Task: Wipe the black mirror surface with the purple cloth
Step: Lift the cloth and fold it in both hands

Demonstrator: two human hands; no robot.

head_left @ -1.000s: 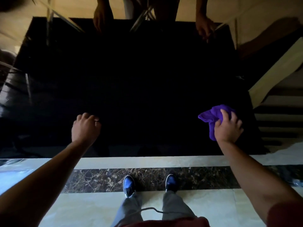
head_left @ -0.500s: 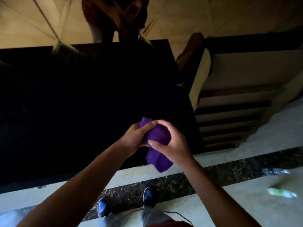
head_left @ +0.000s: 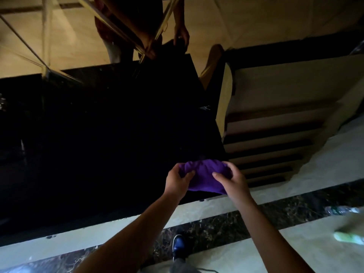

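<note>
The black mirror surface (head_left: 110, 138) fills the left and middle of the head view, standing above the floor's pale border. A bunched purple cloth (head_left: 204, 175) is held in front of the mirror's lower right corner. My left hand (head_left: 177, 181) grips the cloth's left side, and my right hand (head_left: 233, 181) grips its right side. Both hands have fingers curled into the fabric. Whether the cloth touches the mirror is unclear. At the top, the mirror reflects my arms and hands.
Pale steps (head_left: 275, 138) show to the right of the mirror. The floor has a dark marble strip (head_left: 275, 211) between pale tiles. A plastic bottle (head_left: 341, 209) and a green object (head_left: 348, 237) lie at the right. My shoe (head_left: 178, 247) is below.
My left hand left the mirror and joined the right hand on the cloth. Since then both hands spread the cloth wider. The view swung right.
</note>
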